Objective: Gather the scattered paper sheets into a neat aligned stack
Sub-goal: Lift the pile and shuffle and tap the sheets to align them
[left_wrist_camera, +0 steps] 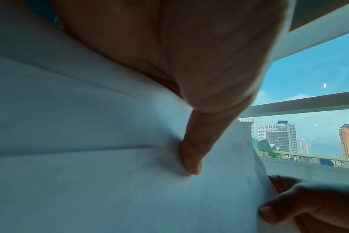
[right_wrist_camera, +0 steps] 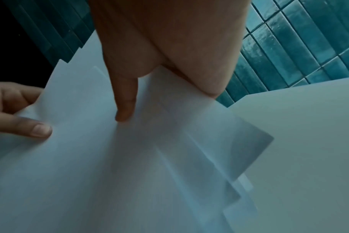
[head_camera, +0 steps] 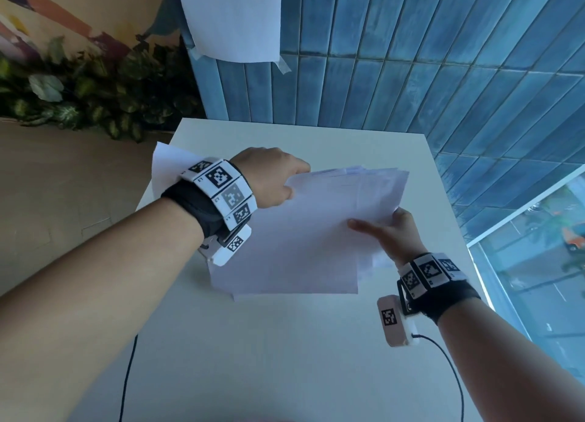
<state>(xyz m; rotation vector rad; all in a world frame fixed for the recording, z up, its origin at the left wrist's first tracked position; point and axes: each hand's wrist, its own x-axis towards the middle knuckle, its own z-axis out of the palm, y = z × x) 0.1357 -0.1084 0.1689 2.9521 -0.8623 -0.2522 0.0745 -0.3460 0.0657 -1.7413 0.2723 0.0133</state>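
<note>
From the head view, the loose bundle of white paper sheets (head_camera: 304,231) is held above the middle of the white square table (head_camera: 285,358), the left hand (head_camera: 272,174) pinching its far-left corner and the right hand (head_camera: 389,231) its right edge; gathering looks done and squaring is in hand, since corners fan out unevenly. Next likely comes tapping the edges on the table. The left wrist view shows a thumb pressed into the paper, with a window behind. The right wrist view shows staggered corners and blue wall tiles (right_wrist_camera: 289,47); nothing blocks the table.
</note>
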